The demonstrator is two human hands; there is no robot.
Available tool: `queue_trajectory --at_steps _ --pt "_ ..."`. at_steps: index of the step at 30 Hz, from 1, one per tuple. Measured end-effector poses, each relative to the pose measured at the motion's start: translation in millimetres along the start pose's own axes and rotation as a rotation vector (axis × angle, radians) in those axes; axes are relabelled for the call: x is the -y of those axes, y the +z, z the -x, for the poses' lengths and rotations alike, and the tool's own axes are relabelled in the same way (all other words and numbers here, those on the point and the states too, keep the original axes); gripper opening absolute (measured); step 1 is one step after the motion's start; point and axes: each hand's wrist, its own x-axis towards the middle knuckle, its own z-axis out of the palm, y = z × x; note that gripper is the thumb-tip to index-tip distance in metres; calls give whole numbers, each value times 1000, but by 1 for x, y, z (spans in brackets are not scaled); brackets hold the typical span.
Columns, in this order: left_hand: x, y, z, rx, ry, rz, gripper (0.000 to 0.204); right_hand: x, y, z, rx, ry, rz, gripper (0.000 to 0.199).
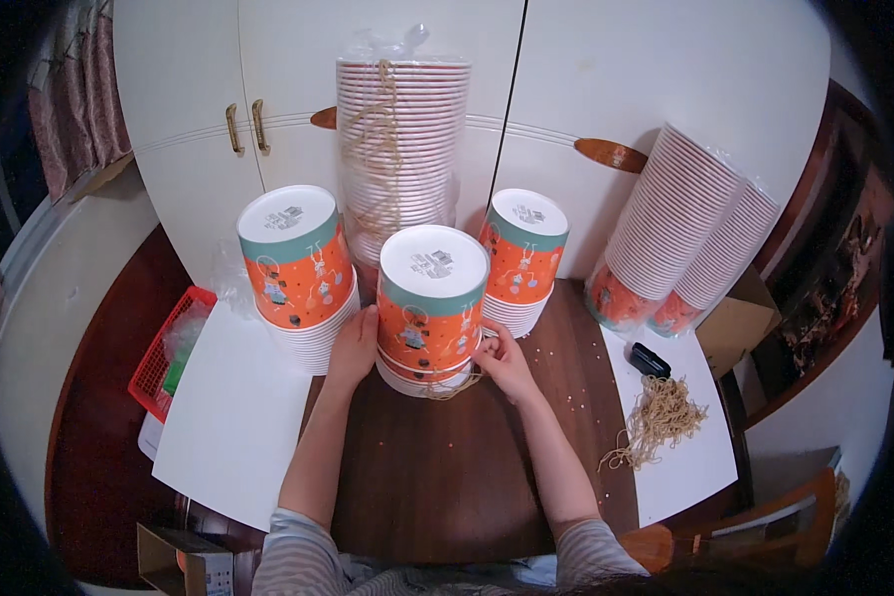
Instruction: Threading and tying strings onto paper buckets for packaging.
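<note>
An orange paper bucket (429, 323) with a green band and white base stands upside down in front of me, nested over white rims. My left hand (354, 350) holds its left side, fingertips partly hidden behind it. On the right, my right hand (505, 364) has its fingers curled against the bucket near the lower rim. A loop of tan twine (455, 385) hangs by that rim, close to the right fingers. Similar upturned bucket stacks stand at the left (298, 268) and the right (526, 253).
Behind stands a tall plastic-wrapped bucket stack (407, 149). Two wrapped stacks (670, 223) lean against the white cabinet (586, 79) at right. A twine heap (663, 417) and a black object (649, 360) lie on the white board at right. A red basket (159, 363) is at left.
</note>
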Motion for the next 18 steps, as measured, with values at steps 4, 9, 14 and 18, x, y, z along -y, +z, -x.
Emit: queue_trajectory --at_steps 4,9,14,18 --pt "-28 -1 6 9 135 168 38 0 -1 1 21 2 -15 54" --pt "-34 -2 11 153 229 265 75 -8 -2 -2 47 12 40 57" --pt "-21 3 9 160 177 49 110 -8 -3 0 56 47 33 58" --pt "-20 1 9 190 128 68 110 3 1 3 78 116 22 59"
